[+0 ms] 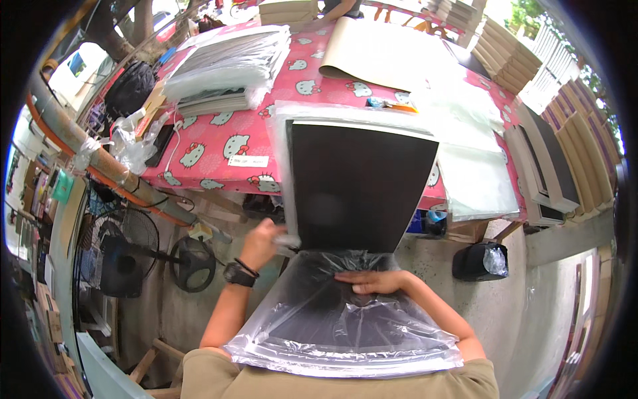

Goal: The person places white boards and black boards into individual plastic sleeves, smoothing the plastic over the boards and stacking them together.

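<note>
A large black board [362,183] leans against the table edge in front of me, with clear plastic film showing along its left and top edges. More clear plastic film [299,326] spreads from its lower end over a dark panel toward my chest. My right hand [375,281] lies on this film with its fingers stretched out to the left. Beside the board's lower left edge, my left hand [260,243] is curled closed. Something whitish and blurred shows at its fingertips, too smeared to name. A dark watch [239,274] is on my left wrist.
The table wears a pink patterned cloth [216,149]. On it are stacked plastic-wrapped sheets [226,63], a cream sheet [372,56], clear plastic sleeves [478,176] and a cutter [392,104]. Boards [548,159] stand at right; a fan [123,256] is at left, a black bin [480,261] right.
</note>
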`<state>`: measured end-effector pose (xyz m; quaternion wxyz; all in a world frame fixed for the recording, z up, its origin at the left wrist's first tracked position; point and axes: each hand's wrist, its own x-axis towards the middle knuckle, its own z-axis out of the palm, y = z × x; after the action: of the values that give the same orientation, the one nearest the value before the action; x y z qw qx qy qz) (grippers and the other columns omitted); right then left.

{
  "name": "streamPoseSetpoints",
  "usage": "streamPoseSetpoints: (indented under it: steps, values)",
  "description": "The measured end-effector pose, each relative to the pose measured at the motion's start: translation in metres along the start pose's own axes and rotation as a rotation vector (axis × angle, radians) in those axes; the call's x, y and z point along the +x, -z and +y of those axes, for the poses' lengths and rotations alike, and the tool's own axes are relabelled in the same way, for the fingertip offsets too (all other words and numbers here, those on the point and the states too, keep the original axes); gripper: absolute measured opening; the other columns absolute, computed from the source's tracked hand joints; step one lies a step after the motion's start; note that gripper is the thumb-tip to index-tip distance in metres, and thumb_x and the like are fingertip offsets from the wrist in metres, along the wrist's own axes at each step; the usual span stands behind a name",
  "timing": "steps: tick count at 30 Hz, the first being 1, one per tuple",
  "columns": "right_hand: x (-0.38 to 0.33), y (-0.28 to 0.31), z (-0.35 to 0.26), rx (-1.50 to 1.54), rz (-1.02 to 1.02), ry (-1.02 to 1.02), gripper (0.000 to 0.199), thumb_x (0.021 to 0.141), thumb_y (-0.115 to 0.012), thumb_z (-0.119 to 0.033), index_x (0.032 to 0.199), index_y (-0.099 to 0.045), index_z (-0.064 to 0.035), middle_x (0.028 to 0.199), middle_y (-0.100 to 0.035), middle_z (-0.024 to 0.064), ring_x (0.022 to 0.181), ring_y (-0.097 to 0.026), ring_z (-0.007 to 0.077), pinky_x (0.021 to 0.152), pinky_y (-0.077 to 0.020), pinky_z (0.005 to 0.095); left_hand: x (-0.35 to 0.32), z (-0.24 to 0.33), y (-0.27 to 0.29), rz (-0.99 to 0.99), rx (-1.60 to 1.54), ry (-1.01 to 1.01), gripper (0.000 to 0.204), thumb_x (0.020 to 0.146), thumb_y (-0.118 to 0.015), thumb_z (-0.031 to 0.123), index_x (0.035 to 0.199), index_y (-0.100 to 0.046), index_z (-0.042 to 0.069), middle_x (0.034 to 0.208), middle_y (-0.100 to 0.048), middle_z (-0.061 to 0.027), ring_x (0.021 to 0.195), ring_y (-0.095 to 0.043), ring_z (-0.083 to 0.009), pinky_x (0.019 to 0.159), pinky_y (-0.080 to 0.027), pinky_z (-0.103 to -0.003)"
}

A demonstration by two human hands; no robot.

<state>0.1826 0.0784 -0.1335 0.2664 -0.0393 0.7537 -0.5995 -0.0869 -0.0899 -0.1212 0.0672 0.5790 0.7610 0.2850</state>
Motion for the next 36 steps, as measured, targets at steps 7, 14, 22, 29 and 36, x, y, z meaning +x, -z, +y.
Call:
streamPoseSetpoints:
  steps: [7,14,22,29,36]
  values:
    - [0.007,0.044,0.005,-0.291,0.417,-0.172,0.037,0.083,-0.05,-0.033,0.104,-0.054,-0.0029,0.103,-0.055,0.0136,0.097,-0.051,0.024,0.084,-0.0385,0.0341,0.077,0.079,0.096,-0.082,-1.58,0.014,0.05,0.08,-0.044,0.023,0.127,-0.034,0.008,0.108,-0.05,-0.0111,0.087,-0.052,-0.0174,0.066,-0.044,-0.028]
    - [-0.012,0.076,-0.148,0.177,1.111,0.424,0.015,0.076,-0.061,-0.012,0.085,-0.057,0.0005,0.077,-0.058,0.0034,0.073,-0.053,0.0086,0.067,-0.0433,0.0222,0.102,0.144,0.052,-0.207,-1.712,0.042,0.064,0.082,-0.044,0.03,0.134,-0.016,0.007,0.137,-0.023,-0.0058,0.119,-0.028,-0.0192,0.099,-0.023,-0.034]
    - [-0.004,0.069,-0.145,0.42,1.192,0.534,0.014,0.078,-0.06,-0.008,0.088,-0.054,0.0006,0.077,-0.054,-0.001,0.069,-0.049,0.0039,0.063,-0.0413,0.0183,0.099,0.15,0.041,-0.006,-1.384,0.157,0.029,0.087,-0.048,0.014,0.109,-0.052,-0.003,0.104,-0.056,-0.0079,0.092,-0.051,-0.0118,0.083,-0.038,-0.024]
    - [0.008,0.06,-0.141,0.309,1.213,0.451,0.018,0.075,-0.065,-0.01,0.086,-0.053,-0.0026,0.074,-0.052,-0.003,0.067,-0.047,0.003,0.06,-0.0399,0.0176,0.093,0.16,0.037,0.172,-1.474,0.211,0.015,0.077,-0.062,0.011,0.087,-0.061,-0.001,0.088,-0.061,-0.0074,0.079,-0.054,-0.0103,0.071,-0.042,-0.023]
    - [0.008,0.052,-0.146,0.042,1.357,0.414,0.013,0.083,-0.054,-0.012,0.078,-0.053,-0.0002,0.063,-0.05,-0.0014,0.059,-0.044,0.0048,0.053,-0.0379,0.0198,0.089,0.148,0.029,0.137,-1.434,0.221,0.015,0.08,-0.059,0.019,0.081,-0.056,0.004,0.079,-0.057,-0.0025,0.071,-0.051,-0.0086,0.063,-0.041,-0.023]
